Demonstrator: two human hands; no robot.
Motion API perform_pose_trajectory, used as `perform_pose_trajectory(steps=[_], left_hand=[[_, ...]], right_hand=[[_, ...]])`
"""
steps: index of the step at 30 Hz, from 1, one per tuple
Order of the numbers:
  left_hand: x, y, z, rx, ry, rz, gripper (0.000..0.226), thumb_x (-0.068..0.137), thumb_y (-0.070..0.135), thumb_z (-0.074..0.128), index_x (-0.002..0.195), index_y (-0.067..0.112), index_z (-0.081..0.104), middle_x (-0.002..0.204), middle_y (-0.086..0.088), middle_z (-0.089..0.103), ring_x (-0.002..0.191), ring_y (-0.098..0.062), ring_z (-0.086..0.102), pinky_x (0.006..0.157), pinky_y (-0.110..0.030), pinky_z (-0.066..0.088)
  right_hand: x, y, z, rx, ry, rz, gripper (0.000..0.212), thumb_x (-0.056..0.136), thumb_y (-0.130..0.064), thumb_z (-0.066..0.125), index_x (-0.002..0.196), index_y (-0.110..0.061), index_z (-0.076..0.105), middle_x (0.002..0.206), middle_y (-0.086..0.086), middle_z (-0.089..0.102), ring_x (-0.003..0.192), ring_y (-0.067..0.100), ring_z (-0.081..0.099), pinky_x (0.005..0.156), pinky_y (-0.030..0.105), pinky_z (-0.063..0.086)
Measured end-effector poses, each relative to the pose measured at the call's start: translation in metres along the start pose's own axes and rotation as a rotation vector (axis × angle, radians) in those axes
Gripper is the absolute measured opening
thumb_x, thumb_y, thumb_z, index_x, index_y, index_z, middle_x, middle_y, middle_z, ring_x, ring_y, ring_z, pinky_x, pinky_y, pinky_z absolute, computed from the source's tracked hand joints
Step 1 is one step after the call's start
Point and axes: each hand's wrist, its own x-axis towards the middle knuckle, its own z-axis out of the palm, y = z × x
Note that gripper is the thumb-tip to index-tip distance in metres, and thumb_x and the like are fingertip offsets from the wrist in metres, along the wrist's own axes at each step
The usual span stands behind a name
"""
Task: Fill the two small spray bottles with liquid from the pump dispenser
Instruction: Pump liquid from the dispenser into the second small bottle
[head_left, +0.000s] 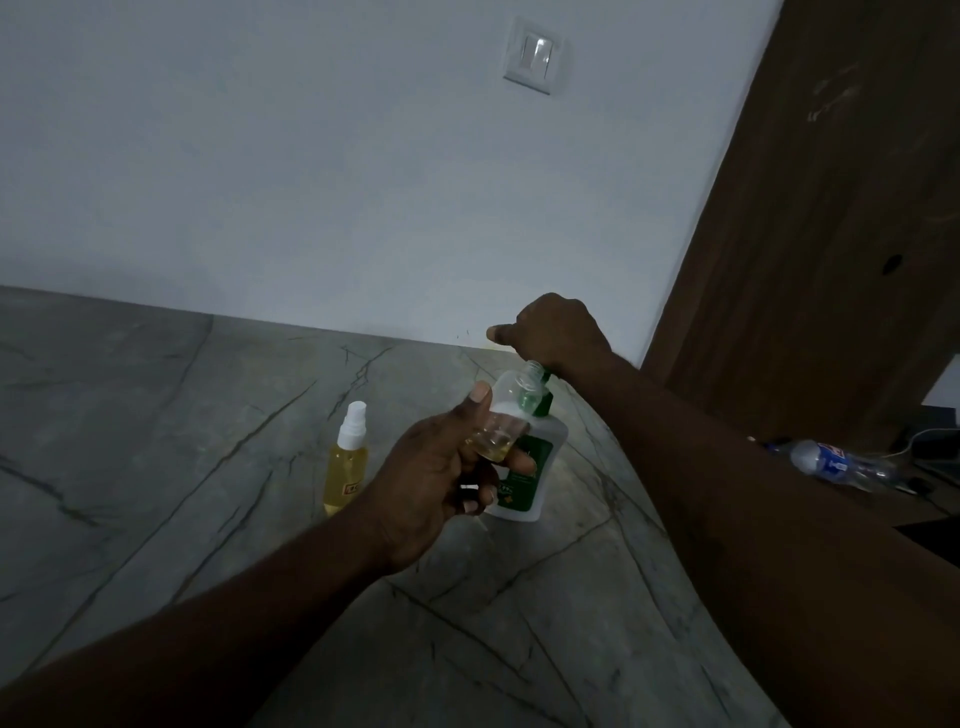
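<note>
A capped spray bottle (347, 460), already full, stands on the tabletop (156, 415) at nine o'clock of the pump dispenser (535, 467), as the left hand (431, 483) clamps its fingers (521, 463) round an uncapped spray bottle (511, 410) tilted under the spout and the right hand (550, 332), fingers curled, presses the pump at twelve o'clock.

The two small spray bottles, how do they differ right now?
The counter bottle stands upright, capped with a white sprayer, nearly full of yellow liquid. The held bottle, gripped by the left hand, is tilted, uncapped, with only a little liquid. Both are small and clear.
</note>
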Motion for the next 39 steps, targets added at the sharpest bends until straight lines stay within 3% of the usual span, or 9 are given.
perform_pose_trajectory(steps=[4, 7, 11, 17, 23, 28, 32, 35, 39], left_hand=[[0.001, -0.002, -0.002, 0.014, 0.013, -0.015, 0.066, 0.093, 0.061, 0.044, 0.118, 0.006, 0.071, 0.088, -0.010, 0.075, 0.056, -0.013, 0.052, 0.050, -0.023, 0.037], [0.000, -0.003, -0.001, 0.028, 0.016, -0.026, 0.068, 0.089, 0.064, 0.046, 0.118, 0.007, 0.071, 0.088, -0.010, 0.075, 0.057, -0.013, 0.052, 0.051, -0.023, 0.038], [0.000, -0.004, -0.001, 0.035, 0.011, -0.025, 0.069, 0.089, 0.064, 0.045, 0.120, 0.007, 0.070, 0.091, -0.011, 0.075, 0.058, -0.014, 0.053, 0.052, -0.024, 0.038], [0.001, -0.002, -0.001, 0.038, 0.000, 0.022, 0.070, 0.088, 0.063, 0.045, 0.122, 0.007, 0.069, 0.093, -0.013, 0.074, 0.058, -0.014, 0.053, 0.051, -0.024, 0.037], [0.002, -0.004, -0.002, 0.039, 0.013, -0.004, 0.068, 0.091, 0.062, 0.044, 0.120, 0.006, 0.070, 0.092, -0.012, 0.075, 0.056, -0.014, 0.052, 0.051, -0.024, 0.037], [0.002, -0.004, -0.002, 0.026, 0.005, -0.002, 0.065, 0.096, 0.059, 0.042, 0.121, 0.006, 0.069, 0.094, -0.015, 0.076, 0.056, -0.016, 0.054, 0.050, -0.023, 0.039], [0.002, -0.002, 0.000, 0.021, -0.007, 0.018, 0.066, 0.094, 0.060, 0.042, 0.120, 0.007, 0.070, 0.096, -0.016, 0.075, 0.058, -0.017, 0.053, 0.050, -0.024, 0.038], [0.001, -0.002, -0.001, 0.017, 0.000, 0.015, 0.067, 0.094, 0.060, 0.043, 0.120, 0.005, 0.070, 0.096, -0.017, 0.076, 0.057, -0.016, 0.053, 0.050, -0.023, 0.038], [0.000, -0.003, -0.001, 0.025, 0.005, 0.002, 0.065, 0.096, 0.059, 0.043, 0.121, 0.006, 0.069, 0.096, -0.016, 0.076, 0.056, -0.016, 0.054, 0.048, -0.022, 0.039]], right_hand=[[-0.001, 0.005, 0.013, 0.108, -0.023, 0.028, 0.047, 0.087, -0.055, 0.066, 0.063, -0.019, 0.048, 0.067, -0.002, 0.050, 0.063, 0.018, 0.050, 0.051, 0.027, 0.035], [-0.001, 0.006, 0.016, 0.106, 0.000, -0.014, 0.053, 0.083, -0.062, 0.067, 0.057, -0.021, 0.044, 0.064, -0.005, 0.050, 0.066, 0.018, 0.052, 0.052, 0.026, 0.029], [-0.004, 0.002, 0.013, 0.079, -0.027, -0.025, 0.051, 0.084, -0.062, 0.063, 0.060, -0.019, 0.048, 0.067, -0.002, 0.054, 0.071, 0.020, 0.057, 0.053, 0.027, 0.033], [-0.008, 0.000, 0.000, 0.144, 0.093, -0.066, 0.041, 0.079, -0.053, 0.072, 0.061, -0.018, 0.060, 0.079, 0.008, 0.070, 0.081, 0.026, 0.068, 0.077, 0.037, 0.059], [-0.006, 0.003, 0.012, 0.161, 0.034, -0.017, 0.041, 0.076, -0.055, 0.076, 0.062, -0.020, 0.061, 0.069, -0.001, 0.064, 0.072, 0.020, 0.065, 0.065, 0.027, 0.046], [-0.011, -0.002, 0.006, 0.134, 0.044, -0.047, 0.042, 0.075, -0.054, 0.075, 0.067, -0.014, 0.065, 0.075, 0.005, 0.068, 0.076, 0.023, 0.067, 0.074, 0.034, 0.058], [-0.010, -0.002, -0.002, 0.131, 0.099, -0.066, 0.040, 0.076, -0.052, 0.073, 0.067, -0.014, 0.066, 0.074, 0.004, 0.068, 0.075, 0.023, 0.067, 0.073, 0.035, 0.059], [-0.007, 0.001, 0.008, 0.154, 0.051, -0.030, 0.042, 0.077, -0.053, 0.074, 0.060, -0.017, 0.062, 0.067, 0.001, 0.064, 0.071, 0.021, 0.065, 0.066, 0.029, 0.051], [-0.005, 0.002, 0.014, 0.150, 0.010, -0.014, 0.043, 0.075, -0.057, 0.073, 0.065, -0.016, 0.065, 0.070, 0.000, 0.066, 0.070, 0.019, 0.064, 0.064, 0.027, 0.045]])
